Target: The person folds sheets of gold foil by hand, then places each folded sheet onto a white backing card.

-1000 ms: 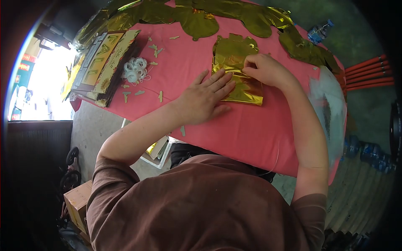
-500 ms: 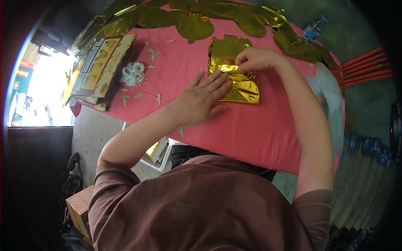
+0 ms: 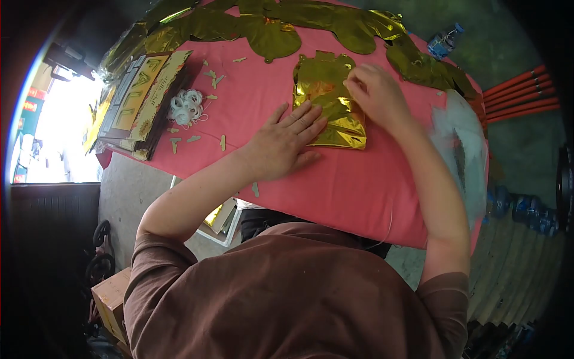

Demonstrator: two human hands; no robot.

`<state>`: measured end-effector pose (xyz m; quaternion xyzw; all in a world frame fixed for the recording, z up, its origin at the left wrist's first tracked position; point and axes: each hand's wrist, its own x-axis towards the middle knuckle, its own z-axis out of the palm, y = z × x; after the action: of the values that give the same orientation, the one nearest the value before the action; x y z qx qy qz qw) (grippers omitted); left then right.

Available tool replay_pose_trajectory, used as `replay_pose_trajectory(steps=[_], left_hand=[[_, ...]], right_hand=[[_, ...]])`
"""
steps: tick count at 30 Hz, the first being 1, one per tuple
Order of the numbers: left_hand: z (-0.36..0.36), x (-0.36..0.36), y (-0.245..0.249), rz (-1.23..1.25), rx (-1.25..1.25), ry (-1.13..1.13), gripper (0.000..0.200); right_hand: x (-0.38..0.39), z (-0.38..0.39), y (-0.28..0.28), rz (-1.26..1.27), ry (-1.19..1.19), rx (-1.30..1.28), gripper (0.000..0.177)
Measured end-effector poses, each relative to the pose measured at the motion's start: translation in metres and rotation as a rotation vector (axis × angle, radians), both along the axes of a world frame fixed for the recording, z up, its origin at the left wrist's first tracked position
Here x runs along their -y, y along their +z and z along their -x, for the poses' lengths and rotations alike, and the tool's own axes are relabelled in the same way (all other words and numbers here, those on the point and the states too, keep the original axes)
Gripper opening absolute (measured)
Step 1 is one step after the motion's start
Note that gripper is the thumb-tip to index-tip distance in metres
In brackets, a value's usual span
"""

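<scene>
A flat, deflated gold foil balloon (image 3: pixel 326 81), folded into a rough rectangle with a creased lower end, lies on the pink cloth. My left hand (image 3: pixel 284 140) is laid flat over its lower left edge, fingers stretched out. At the balloon's upper right edge is my right hand (image 3: pixel 378 96), fingers curled in with thumb and fingertips close together. Whether anything is between those fingertips is hidden. Left of my hands sit coils of white ribbon (image 3: pixel 187 107) and several small pale plastic tabs (image 3: pixel 223 142) scattered on the cloth.
More flat gold foil (image 3: pixel 263 30) runs along the table's far edge. Printed flat packs (image 3: pixel 140 99) are stacked at the left. Clear plastic film (image 3: pixel 460 143) lies at the right edge of the pink tablecloth (image 3: pixel 335 191). A small bottle (image 3: pixel 444 42) stands at the back right.
My right hand has moved slightly right and off the middle of the balloon. The raised foil fold it pinched now lies flatter. My left hand stays on the balloon.
</scene>
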<state>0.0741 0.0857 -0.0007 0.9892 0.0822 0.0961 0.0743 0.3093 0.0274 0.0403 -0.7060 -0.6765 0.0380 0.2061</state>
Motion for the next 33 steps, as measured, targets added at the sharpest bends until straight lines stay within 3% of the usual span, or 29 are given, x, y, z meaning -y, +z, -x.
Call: replay_pose_trajectory(steps=[2, 6, 8, 11, 19, 27, 33], left_hand=[[0.000, 0.000, -0.001, -0.002, -0.003, 0.009, 0.061], [0.000, 0.002, 0.003, 0.030, -0.043, 0.020, 0.063], [0.000, 0.002, 0.004, 0.027, -0.044, 0.017, 0.063], [0.000, 0.002, 0.004, 0.023, -0.040, 0.016, 0.062], [0.001, 0.000, 0.007, 0.011, -0.054, 0.009, 0.061], [-0.019, -0.023, 0.015, 0.097, 0.139, 0.054, 0.038], [-0.026, -0.035, 0.006, 0.003, 0.205, 0.064, 0.031]], right_hand=[[0.019, 0.022, -0.009, -0.166, 0.091, 0.022, 0.020], [0.050, 0.045, -0.029, -0.164, 0.099, 0.097, 0.038], [0.057, 0.043, -0.035, 0.035, 0.071, 0.091, 0.056], [0.059, 0.041, -0.042, 0.127, 0.040, 0.104, 0.062], [0.062, 0.044, -0.048, 0.151, -0.025, 0.164, 0.070], [0.062, 0.044, -0.050, 0.142, -0.036, 0.194, 0.070], [0.063, 0.046, -0.048, 0.173, -0.052, 0.207, 0.070]])
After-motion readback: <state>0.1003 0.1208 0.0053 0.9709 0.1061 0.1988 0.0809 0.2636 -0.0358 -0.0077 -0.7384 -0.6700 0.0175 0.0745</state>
